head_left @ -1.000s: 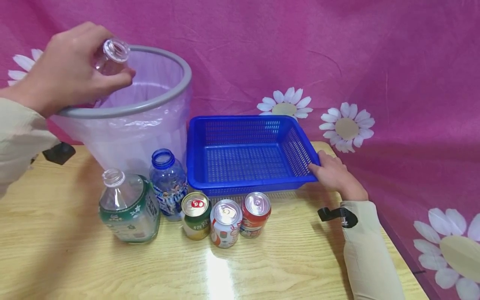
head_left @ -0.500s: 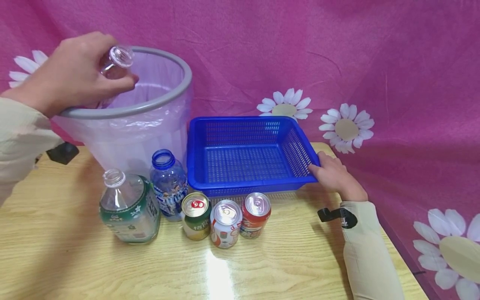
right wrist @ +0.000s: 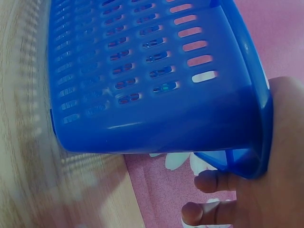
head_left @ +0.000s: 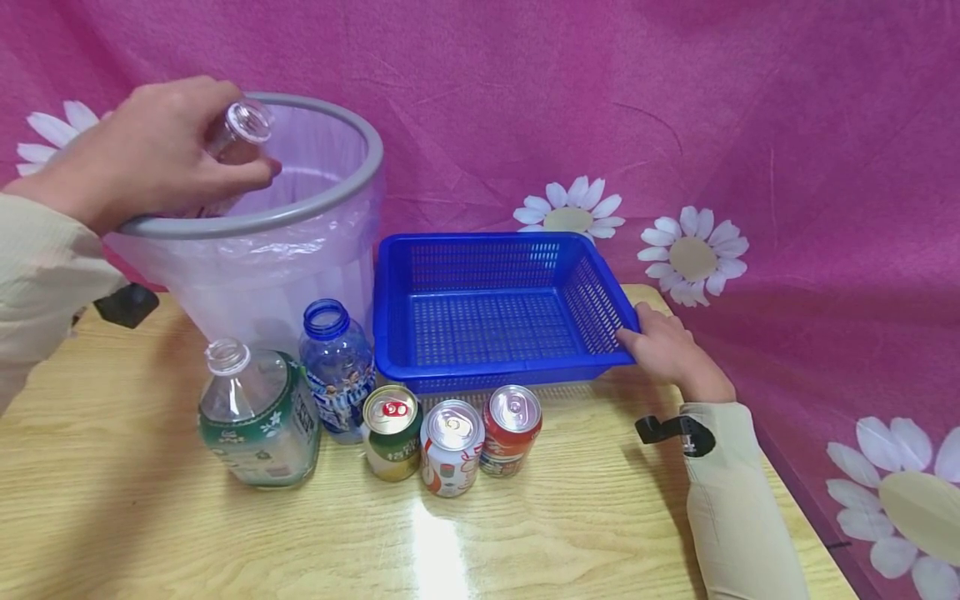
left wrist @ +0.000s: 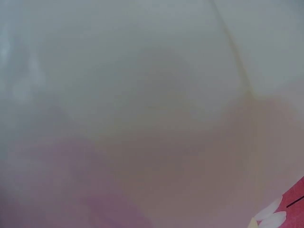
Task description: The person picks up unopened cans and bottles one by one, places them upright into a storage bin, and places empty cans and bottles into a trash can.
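Observation:
In the head view, my left hand [head_left: 153, 158] grips a clear plastic bottle [head_left: 251, 122], its uncapped mouth poking up between thumb and fingers. Hand and bottle are over the left side of the bin [head_left: 360, 179], which has a grey rim and a translucent bag; the bottle's lower part is mostly hidden. A pale, blurred bin wall [left wrist: 142, 71] fills the left wrist view. My right hand [head_left: 670, 348] holds the right front corner of an empty blue plastic basket [head_left: 495, 367]. From the right wrist, the rim sits against the hand, with two fingertips [right wrist: 192, 213] showing beyond it.
Before the bin stand a green-labelled bottle [head_left: 258, 425] and a blue-necked bottle [head_left: 337, 375], both uncapped. Three drink cans line up in front of the basket: green-gold [head_left: 393, 437], white-red [head_left: 452, 454] and red [head_left: 513, 433]. A pink flowered cloth [head_left: 465, 108] hangs behind the table.
My left hand has moved down and slightly right with the clear bottle, lower at the bin's rim. The right hand, basket, cans and standing bottles have stayed in place.

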A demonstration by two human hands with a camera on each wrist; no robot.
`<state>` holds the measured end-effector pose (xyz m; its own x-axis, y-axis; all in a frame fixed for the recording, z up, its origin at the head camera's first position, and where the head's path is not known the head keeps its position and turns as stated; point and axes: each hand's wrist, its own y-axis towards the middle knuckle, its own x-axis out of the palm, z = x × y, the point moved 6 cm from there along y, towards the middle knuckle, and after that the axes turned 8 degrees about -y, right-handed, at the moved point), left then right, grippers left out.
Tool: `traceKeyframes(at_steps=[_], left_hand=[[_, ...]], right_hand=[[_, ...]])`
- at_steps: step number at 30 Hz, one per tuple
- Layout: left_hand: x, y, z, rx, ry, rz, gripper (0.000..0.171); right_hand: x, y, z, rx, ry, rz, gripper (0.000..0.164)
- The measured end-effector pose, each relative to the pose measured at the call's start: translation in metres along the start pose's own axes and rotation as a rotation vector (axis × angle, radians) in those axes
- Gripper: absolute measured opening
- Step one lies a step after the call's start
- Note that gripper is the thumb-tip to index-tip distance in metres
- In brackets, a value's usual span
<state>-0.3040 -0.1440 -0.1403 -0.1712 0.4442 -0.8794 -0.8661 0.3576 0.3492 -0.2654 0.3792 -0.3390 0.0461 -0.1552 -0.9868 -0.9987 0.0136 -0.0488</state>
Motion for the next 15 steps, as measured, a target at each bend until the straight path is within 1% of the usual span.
traceKeyframes(at_steps=[9, 15], left_hand=[[0.0003, 0.0009, 0.0009, 0.017, 0.030, -0.025, 0.047], [0.0027, 0.0001, -0.0015, -0.002, 0.020, -0.061, 0.050]], right_hand=[[0.0000, 0.0002, -0.0010, -0.002, 0.001, 0.000, 0.034], [-0.0001, 0.0016, -0.0017, -0.003, 0.003, -0.004, 0.036]])
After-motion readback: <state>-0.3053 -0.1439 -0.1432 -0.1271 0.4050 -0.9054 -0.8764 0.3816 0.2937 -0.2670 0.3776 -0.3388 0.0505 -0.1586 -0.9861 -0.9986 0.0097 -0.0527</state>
